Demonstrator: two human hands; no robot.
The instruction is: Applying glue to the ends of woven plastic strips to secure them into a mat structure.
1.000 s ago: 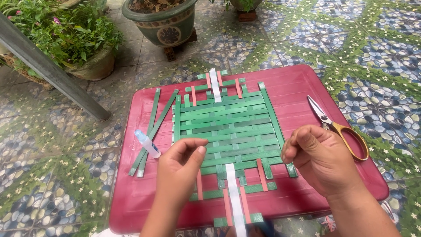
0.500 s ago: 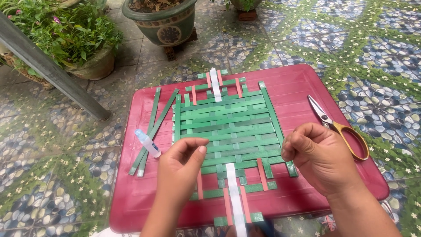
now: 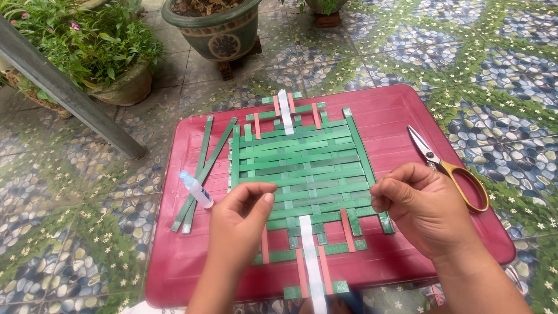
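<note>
Fingers [image 3: 256, 195] of both hands pinch green strips of woven mat [image 3: 302, 168].

Left of left hand [image 3: 241, 212]: glue bottle [image 3: 196, 189] and loose green strips [image 3: 200, 168] block the counter [image 3: 395, 110].
Right of right hand [image 3: 421, 206]: scissors [image 3: 450, 168] lie close.
Beyond both hands: woven mat [image 3: 302, 168], bare counter beyond.

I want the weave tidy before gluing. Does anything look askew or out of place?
Two loose green paper strips lie crossed at a slant on the red plastic tray, left of the green woven strip mat. The mat's strip ends jut out unevenly.
</note>
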